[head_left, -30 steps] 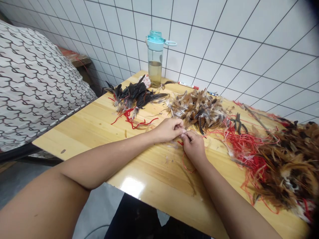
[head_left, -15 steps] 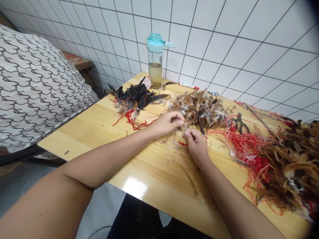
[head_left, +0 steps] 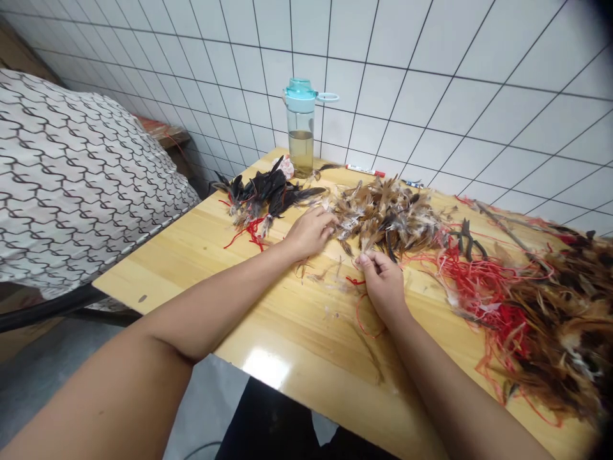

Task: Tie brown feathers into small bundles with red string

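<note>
My right hand [head_left: 382, 276] is closed in a pinch on the base of a small brown feather bunch [head_left: 366, 244], just above the table. My left hand [head_left: 312, 231] rests at the left edge of a pile of brown and whitish feathers [head_left: 383, 207]. Its fingers are curled downward and pressed together, and whatever is at their tips is hidden. Left of it lie black feather bunches [head_left: 268, 191] tied with red string [head_left: 253, 231]. A loose red thread [head_left: 360, 313] trails on the table beneath my right hand.
A lidded water bottle [head_left: 301, 137] stands by the tiled wall, near a red-capped marker [head_left: 364, 170]. Dark pliers [head_left: 465, 241] lie beside tangled red strings [head_left: 483, 281]. A large brown feather heap [head_left: 565, 319] covers the right side. A patterned cloth [head_left: 86, 185] bulges at left.
My left hand has moved left, away from my right hand, down to the edge of the feather pile. The right hand keeps its pinch. The view has tilted slightly.
</note>
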Tool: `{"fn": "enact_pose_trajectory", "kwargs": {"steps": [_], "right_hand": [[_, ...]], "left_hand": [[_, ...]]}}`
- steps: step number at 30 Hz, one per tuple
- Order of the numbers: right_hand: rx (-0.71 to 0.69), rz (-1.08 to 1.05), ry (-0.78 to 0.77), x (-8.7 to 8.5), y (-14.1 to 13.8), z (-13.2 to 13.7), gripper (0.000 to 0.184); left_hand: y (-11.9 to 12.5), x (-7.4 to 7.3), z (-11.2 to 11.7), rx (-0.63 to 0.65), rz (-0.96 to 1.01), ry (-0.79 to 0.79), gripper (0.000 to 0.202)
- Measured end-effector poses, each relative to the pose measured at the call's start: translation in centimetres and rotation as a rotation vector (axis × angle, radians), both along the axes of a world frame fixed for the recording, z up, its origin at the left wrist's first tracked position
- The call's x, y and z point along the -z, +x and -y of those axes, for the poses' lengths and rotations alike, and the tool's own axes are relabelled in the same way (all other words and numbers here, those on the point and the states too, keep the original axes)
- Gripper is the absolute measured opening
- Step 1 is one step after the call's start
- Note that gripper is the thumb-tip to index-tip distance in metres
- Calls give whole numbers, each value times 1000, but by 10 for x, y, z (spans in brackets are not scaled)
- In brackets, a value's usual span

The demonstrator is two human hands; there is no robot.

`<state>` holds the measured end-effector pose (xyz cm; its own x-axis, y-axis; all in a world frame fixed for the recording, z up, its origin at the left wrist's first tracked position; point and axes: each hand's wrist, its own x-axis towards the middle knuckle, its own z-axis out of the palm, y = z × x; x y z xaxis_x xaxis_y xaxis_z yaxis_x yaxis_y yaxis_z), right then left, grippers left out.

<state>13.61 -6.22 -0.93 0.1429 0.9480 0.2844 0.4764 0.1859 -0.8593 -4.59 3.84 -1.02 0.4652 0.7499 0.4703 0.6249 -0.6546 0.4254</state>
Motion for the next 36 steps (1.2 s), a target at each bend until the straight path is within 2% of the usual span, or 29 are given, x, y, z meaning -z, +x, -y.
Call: {"fn": "enact_pose_trajectory", "kwargs": {"steps": [3,8,12,14,17,20,23,27,30,36], "right_hand": [[8,-1,-10,1,0,0,25],[2,24,-26,1,0,1,26],[0,28,-29,3,1,0,25],[5,28,-23,4,0,0,25],[10,37,-7,3,0,0,25],[8,42,-9,0,0,0,25],[22,39,-16,0,1,0,24],[50,24,11,3,2,-2,20],[38,7,38,4,2,-3,18],[42,-5,30,1,1,-2,22]], "left_hand": [[3,-2,3,-1,-30,-8,21],[10,-2,8,65,-138,29,23],[11,-2,6,55,-98,-7,13],[11,-6,6,53,11,-102,12],[12,-17,14,76,296,-401,6],[17,-26,26,180,567,-663,15],[23,-29,38,283,610,-756,18],[28,-31,47,309,353,-665,11],[28,-33,49,299,190,-485,8],[23,-30,47,318,12,-127,13]]}}
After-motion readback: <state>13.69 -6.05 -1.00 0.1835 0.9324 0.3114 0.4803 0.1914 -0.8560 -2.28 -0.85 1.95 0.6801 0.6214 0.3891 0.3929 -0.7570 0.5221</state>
